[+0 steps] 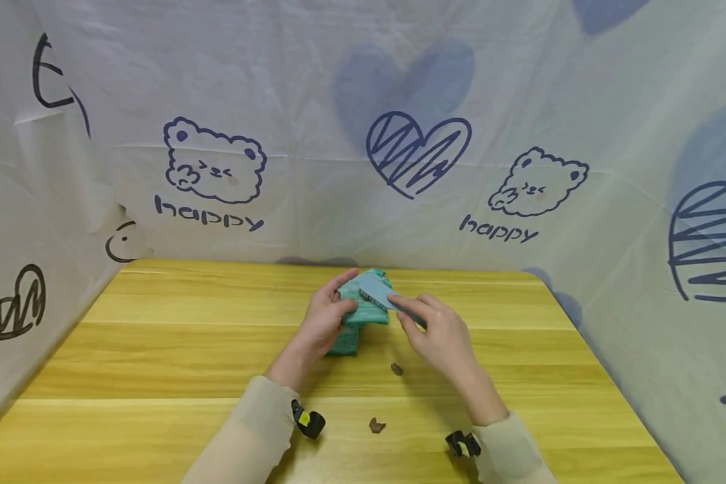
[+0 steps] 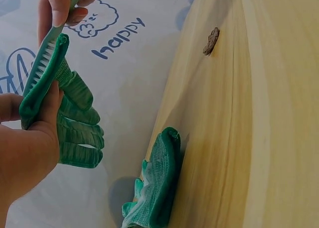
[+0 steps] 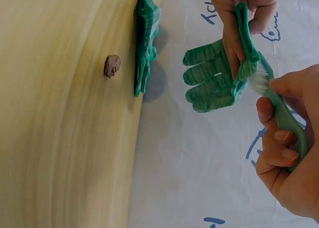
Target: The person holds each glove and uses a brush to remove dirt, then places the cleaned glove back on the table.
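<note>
My left hand point(image 1: 325, 314) holds a green work glove point(image 2: 75, 141) by its cuff, raised over the table. The glove's fingers hang down loosely. In my right hand point(image 1: 444, 333) is a light green brush point(image 3: 288, 119), gripped by its curved handle. Its white bristles point(image 2: 41, 66) touch the glove's cuff in the left wrist view. A second green glove point(image 2: 162, 180) lies on the table beneath, partly hidden in the head view by the held one.
Two small brown lumps, a nearer one point(image 1: 376, 425) and a farther one point(image 1: 396, 369), lie on the yellow wood-grain table point(image 1: 187, 376). A white printed cloth point(image 1: 314, 101) hangs behind the table and at its sides. A black strap mount point(image 1: 308, 422) is on the left sleeve.
</note>
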The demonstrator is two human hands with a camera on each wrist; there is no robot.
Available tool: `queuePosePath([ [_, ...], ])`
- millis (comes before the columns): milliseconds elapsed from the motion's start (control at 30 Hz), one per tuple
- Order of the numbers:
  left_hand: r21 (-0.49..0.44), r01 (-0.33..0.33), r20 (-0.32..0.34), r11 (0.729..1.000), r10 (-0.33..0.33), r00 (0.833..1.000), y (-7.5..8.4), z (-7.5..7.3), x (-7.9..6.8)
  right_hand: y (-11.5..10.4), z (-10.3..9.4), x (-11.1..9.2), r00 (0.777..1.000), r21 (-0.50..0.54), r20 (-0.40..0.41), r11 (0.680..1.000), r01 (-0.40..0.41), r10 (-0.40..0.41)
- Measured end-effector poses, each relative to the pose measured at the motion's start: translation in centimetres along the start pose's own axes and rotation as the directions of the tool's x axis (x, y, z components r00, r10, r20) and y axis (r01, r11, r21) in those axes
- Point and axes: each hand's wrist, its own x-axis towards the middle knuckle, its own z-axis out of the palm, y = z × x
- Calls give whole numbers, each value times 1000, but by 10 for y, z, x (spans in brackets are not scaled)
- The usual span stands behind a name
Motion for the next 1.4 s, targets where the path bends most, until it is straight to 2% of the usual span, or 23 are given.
queuePosePath([
  [167, 33, 3, -11, 999, -2, 1000, 1, -1, -1, 3, -4, 1, 1000, 8, 17, 1000, 8, -8],
  [367, 28, -5, -37, 1000, 6, 999, 1, -2, -1, 8, -10, 2, 1000, 9, 23, 1000, 16, -16],
  [700, 17, -4, -15, 1000, 4, 1000, 0, -4, 0, 12, -17, 1, 999, -4, 46, 1000, 10, -9],
  [933, -9, -7, -30, 1000, 7, 1000, 0, -3, 0, 13, -16, 2, 999, 37, -45, 999, 29, -28],
  [1100, 10, 2, -31, 1000, -1, 1000, 0, -3, 0, 13, -12, 3, 995, 45, -93, 998, 51, -47],
  [1267, 10, 4, -15, 1000, -4, 1000, 0, -3, -1, 12, -9, 3, 993, 45, -105, 997, 66, -61],
  [1400, 5, 5, -12, 1000, -4, 1000, 1, -2, -2, 11, -9, 3, 995, 49, -80, 997, 66, -61],
])
